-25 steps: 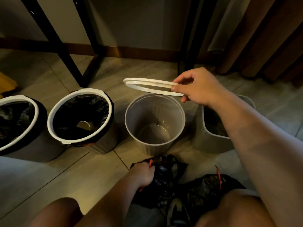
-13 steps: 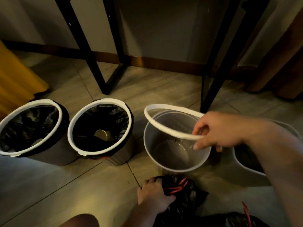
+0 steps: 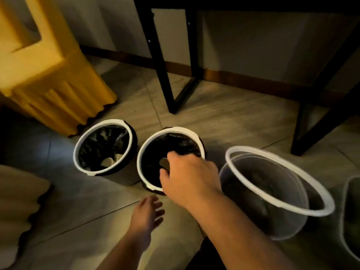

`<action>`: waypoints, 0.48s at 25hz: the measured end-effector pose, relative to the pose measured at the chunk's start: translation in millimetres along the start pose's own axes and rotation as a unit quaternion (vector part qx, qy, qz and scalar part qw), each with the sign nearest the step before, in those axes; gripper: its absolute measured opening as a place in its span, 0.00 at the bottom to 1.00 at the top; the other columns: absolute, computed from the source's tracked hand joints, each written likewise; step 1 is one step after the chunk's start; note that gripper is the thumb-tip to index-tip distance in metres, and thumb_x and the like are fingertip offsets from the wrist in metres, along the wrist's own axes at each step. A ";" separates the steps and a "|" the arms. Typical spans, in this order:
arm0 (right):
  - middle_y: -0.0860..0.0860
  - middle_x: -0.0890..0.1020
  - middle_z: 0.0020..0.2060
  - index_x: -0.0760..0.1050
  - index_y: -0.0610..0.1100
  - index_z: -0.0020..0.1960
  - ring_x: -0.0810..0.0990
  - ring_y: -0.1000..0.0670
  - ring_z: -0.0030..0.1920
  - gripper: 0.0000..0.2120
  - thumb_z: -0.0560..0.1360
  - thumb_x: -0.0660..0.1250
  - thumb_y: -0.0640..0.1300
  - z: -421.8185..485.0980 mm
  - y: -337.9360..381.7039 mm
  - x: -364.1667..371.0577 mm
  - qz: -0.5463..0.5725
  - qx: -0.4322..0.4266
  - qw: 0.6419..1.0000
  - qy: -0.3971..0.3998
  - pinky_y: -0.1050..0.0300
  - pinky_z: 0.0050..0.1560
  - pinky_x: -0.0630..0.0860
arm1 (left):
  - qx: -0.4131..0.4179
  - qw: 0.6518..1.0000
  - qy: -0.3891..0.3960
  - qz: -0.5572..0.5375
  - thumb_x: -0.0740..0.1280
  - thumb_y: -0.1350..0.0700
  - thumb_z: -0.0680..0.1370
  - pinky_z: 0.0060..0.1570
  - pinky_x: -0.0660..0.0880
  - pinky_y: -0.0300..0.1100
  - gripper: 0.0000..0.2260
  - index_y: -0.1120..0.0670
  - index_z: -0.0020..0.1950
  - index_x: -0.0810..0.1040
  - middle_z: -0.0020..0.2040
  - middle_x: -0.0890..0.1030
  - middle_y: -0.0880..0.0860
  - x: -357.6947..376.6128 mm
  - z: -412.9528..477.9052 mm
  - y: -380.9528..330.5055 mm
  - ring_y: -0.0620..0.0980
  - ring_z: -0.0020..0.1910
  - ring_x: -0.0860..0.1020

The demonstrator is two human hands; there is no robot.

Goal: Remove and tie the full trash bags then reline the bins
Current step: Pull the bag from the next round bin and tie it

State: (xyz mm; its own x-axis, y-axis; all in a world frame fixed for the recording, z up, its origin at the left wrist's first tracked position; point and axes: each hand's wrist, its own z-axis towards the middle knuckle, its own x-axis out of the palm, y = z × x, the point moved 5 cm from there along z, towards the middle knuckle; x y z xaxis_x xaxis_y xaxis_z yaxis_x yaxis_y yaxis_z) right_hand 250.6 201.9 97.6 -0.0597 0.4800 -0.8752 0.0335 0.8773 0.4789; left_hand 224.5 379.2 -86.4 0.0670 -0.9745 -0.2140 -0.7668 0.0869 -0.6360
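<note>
free: floor tiles (image 3: 224,117) behind bins (image 3: 76,154) | blocked: table legs (image 3: 161,75), yellow stool (image 3: 48,84) | right edge: perhaps another bin (image 3: 350,211)

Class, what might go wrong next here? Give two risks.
The white ring sits askew on the unlined bin; the right arm beside it might knock it off. The right hand reaches into the middle bin, whose own ring is on; tugging the black bag now may tear it.
</note>
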 end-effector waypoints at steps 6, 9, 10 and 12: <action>0.48 0.82 0.55 0.78 0.53 0.60 0.82 0.41 0.56 0.11 0.78 0.66 0.53 38.0 2.4 138.4 -0.124 0.059 0.982 0.131 0.47 0.47 0.72 | 0.062 0.994 0.067 -0.065 0.65 0.54 0.83 0.48 0.79 0.50 0.08 0.57 0.58 0.80 0.47 0.85 0.57 -44.2 70.8 -38.0 0.54 0.45 0.83; 0.48 0.79 0.62 0.73 0.54 0.67 0.80 0.40 0.61 0.19 0.78 0.65 0.56 37.9 7.5 171.4 -0.139 0.108 0.975 0.136 0.47 0.50 0.73 | 0.050 0.981 0.175 -0.060 0.65 0.55 0.83 0.51 0.80 0.51 0.09 0.57 0.59 0.80 0.53 0.86 0.58 -48.8 75.6 -36.4 0.57 0.49 0.86; 0.47 0.78 0.63 0.71 0.53 0.69 0.80 0.39 0.63 0.21 0.78 0.65 0.56 35.2 10.9 180.7 -0.146 0.127 0.970 0.144 0.46 0.53 0.75 | 0.049 0.975 0.209 -0.050 0.65 0.54 0.83 0.51 0.79 0.51 0.09 0.56 0.59 0.80 0.54 0.86 0.58 -54.0 75.3 -40.0 0.57 0.50 0.86; 0.46 0.76 0.65 0.69 0.53 0.71 0.79 0.38 0.63 0.22 0.78 0.65 0.53 29.9 18.5 195.4 -0.183 0.153 0.955 0.176 0.43 0.55 0.76 | 0.051 0.966 0.254 0.000 0.64 0.54 0.84 0.47 0.78 0.48 0.09 0.57 0.58 0.79 0.51 0.86 0.57 -63.8 72.9 -49.4 0.55 0.45 0.84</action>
State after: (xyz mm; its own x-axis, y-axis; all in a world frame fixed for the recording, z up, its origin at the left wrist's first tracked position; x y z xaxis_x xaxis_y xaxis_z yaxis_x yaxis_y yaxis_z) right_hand 269.3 311.9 -66.5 -0.4527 0.1598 -0.8772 0.2340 0.9706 0.0561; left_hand 304.6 452.0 -95.4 -0.2749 -0.9478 0.1613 -0.6979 0.0813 -0.7116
